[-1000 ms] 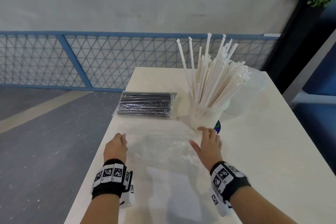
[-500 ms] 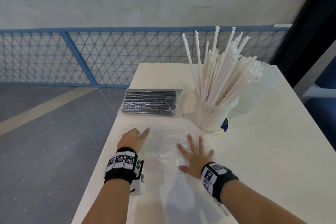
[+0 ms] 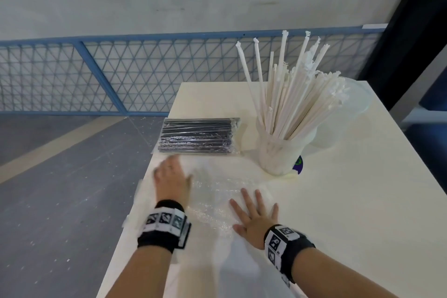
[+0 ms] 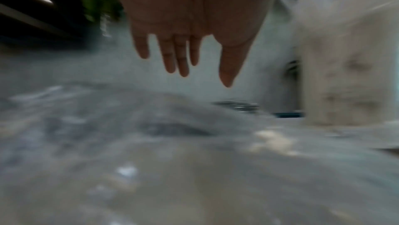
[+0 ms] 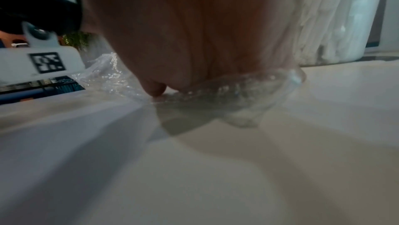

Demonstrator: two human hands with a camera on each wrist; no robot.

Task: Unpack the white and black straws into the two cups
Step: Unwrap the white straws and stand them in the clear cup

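- right hand [image 3: 256, 215] flat, fingers [image 3: 245, 197] spread, pressing down the empty clear wrapper [image 3: 217, 191]; crinkly, flimsy stuff, probably slides around
- left hand [image 3: 171, 176] blurry, fingers [image 4: 181, 61] straight and loose, holding nothing, just short of the black straws [image 3: 197, 136]
- those are sealed in their pack near the table's [image 3: 362, 201] left edge; light but slick I'd guess, so grab the bundle mid-length
- white straws [image 3: 295, 89] already stand in one cup [image 3: 278, 152]; second cup [image 3: 348, 113] behind looks empty

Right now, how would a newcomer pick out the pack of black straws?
On the pale table, look left of the clear cup crammed with white straws. The pack of black straws lies flat near the table's left edge, sealed in clear plastic, the only dark item there.
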